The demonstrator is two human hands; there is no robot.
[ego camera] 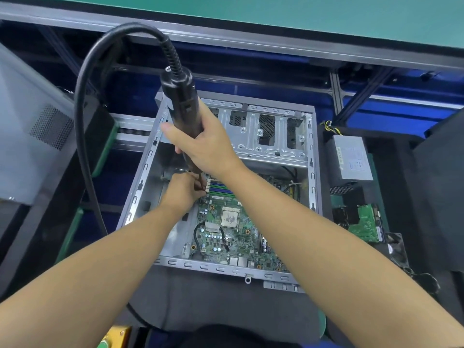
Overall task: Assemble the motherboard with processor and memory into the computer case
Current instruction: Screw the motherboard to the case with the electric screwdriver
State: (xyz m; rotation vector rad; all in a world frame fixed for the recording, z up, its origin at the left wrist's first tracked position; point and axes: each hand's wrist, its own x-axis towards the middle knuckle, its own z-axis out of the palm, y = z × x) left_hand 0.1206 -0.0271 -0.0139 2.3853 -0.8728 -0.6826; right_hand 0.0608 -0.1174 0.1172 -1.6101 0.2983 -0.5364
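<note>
Black cable [82, 126] loops at far left into top of electric screwdriver [182, 106]; left hand [184, 190] pinched around screwdriver tip at far left corner of motherboard [226, 237]; right hand [203, 144] wrapped around screwdriver body, held upright; motherboard lies flat inside open computer case [311, 156], processor [229, 218] mid-board, memory slots [221, 188] just right of left hand; power supply [351, 159] right of case; loose green circuit board [366, 223] near it.

Bare matt metal computer case [150, 156]; glossy black plastic screwdriver [180, 96].
</note>
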